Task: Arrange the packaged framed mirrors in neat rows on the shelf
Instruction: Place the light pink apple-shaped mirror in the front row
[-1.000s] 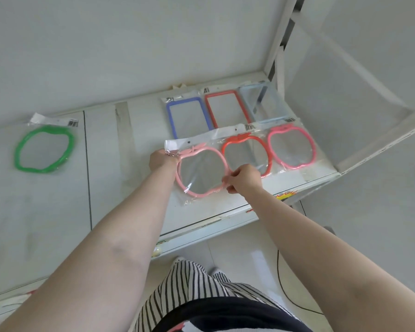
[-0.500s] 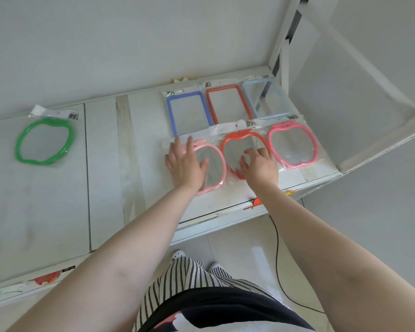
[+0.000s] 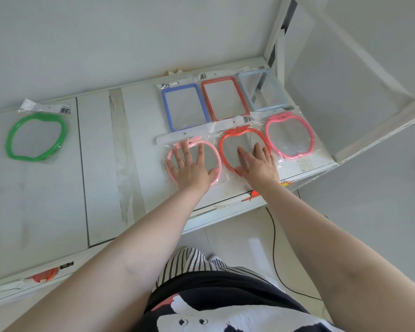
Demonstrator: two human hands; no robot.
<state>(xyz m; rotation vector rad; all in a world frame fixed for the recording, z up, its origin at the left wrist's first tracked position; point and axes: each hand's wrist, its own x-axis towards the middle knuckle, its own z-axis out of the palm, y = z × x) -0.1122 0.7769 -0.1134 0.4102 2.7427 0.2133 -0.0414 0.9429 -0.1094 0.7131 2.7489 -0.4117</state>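
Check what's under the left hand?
The left hand lies flat on the pale pink apple-shaped mirror, still in its clear bag. The frame's rim shows around the hand; the mirror's middle is covered.

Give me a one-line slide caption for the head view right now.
Left hand flat on the pale pink apple mirror, right hand flat on the red one; green mirror lies apart.

Back row: three rectangular mirrors point(image 3: 184, 106) side by side on the shelf point(image 3: 101, 164), at its right end.
Front row: three apple-shaped mirrors point(image 3: 289, 137) before them.
Far left: one apple-shaped mirror point(image 3: 35, 140), well apart.
Hands: left hand point(image 3: 191, 167) on the front-left mirror, right hand point(image 3: 259, 164) on the middle one.
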